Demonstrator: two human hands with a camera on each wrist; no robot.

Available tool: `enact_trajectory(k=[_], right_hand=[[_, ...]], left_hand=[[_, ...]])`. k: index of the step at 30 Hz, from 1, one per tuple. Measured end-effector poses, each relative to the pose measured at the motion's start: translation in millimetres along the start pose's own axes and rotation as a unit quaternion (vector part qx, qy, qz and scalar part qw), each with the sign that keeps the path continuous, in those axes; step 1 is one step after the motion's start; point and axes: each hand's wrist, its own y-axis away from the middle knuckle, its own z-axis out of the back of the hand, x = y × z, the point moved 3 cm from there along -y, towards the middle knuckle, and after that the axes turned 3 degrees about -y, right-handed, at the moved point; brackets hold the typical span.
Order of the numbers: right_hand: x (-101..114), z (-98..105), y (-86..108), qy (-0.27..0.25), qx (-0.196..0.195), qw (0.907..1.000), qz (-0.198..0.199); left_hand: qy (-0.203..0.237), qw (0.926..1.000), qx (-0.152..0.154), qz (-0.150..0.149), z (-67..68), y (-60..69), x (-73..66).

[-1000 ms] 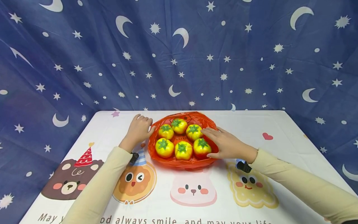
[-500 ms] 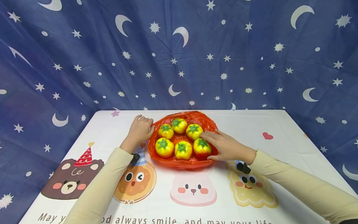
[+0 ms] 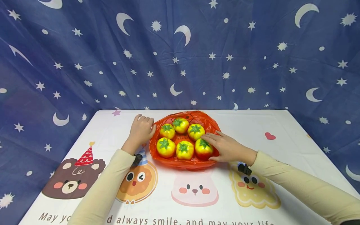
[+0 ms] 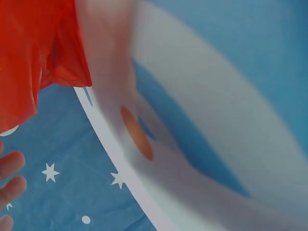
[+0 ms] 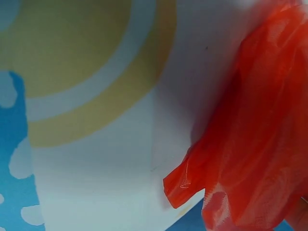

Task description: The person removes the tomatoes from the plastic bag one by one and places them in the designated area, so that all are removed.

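Note:
A red plastic bag [image 3: 181, 164] lies spread open on the table, its rim turned down like a bowl. Inside sit several yellow tomatoes [image 3: 166, 147] with red lower parts and green star-shaped tops, arranged in a rough ring. My left hand [image 3: 141, 129] is at the bag's left rim, fingers loosely bent, thumb against or close to the plastic. In the left wrist view its fingertips [image 4: 12, 188] hang apart from the bag. Over the right rim reaches my right hand [image 3: 229, 147], fingers extended beside the nearest right tomato; whether they touch it is unclear.
A white cloth [image 3: 242, 125] with cartoon prints and lettering covers the table. Behind it hangs a dark blue curtain [image 3: 123, 93] with moons and stars. Black wrist straps [image 3: 244, 169] show under the cream sleeves [image 3: 298, 181].
My right hand has drawn slightly towards me, its fingertips sliding down from the upper right tomato towards the lower one. The left hand, bag and tomatoes stay nearly where they were.

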Motion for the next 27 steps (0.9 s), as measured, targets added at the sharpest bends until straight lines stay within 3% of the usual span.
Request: enact_trajectory(k=[6, 17, 27], right_hand=[[0.4, 0.5, 0.5, 0.006, -0.002, 1.0000, 0.002], [0.4, -0.5, 1.0, -0.001, -0.005, 1.0000, 0.002], [-4.8, -0.1, 0.6, -0.043, -0.020, 0.9988, -0.013]], left_hand=[[-0.020, 0.9996, 0.020, 0.003, -1.1, -0.2, -0.1], [-0.008, 0.9998, 0.002, -0.018, -1.4, 0.6, -1.6], [-0.008, 0.9997, -0.004, -0.021, 0.3, -0.1, -1.8]])
